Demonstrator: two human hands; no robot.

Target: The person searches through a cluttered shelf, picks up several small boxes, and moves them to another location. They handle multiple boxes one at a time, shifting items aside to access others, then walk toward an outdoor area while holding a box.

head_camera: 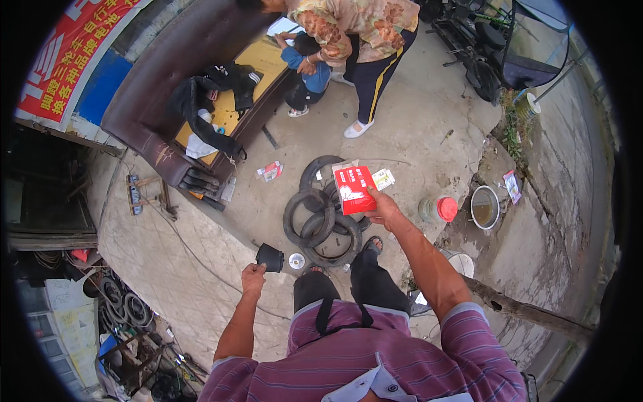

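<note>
My left hand (253, 279) grips a small black cup-shaped piece (271, 257) by its edge, low on the left. Just right of that piece, a round silvery metal part (297, 261) rests on the concrete. With my right hand (384, 208) I hold a red and white cardboard box (354, 190) by its lower right corner; a flap stands up at its far end. Several black rubber tyres (307, 217) lie overlapping on the ground beneath, partly hidden by the box. Behind the box shows a white printed carton (383, 179).
A brown sofa (166, 85) with a dark jacket (201, 108) stands far left. Beyond, a person (351, 30) bends over a child (309, 65). To the right are a red-lidded jar (442, 208), a metal basin of murky water (485, 208) and a wooden beam (532, 309).
</note>
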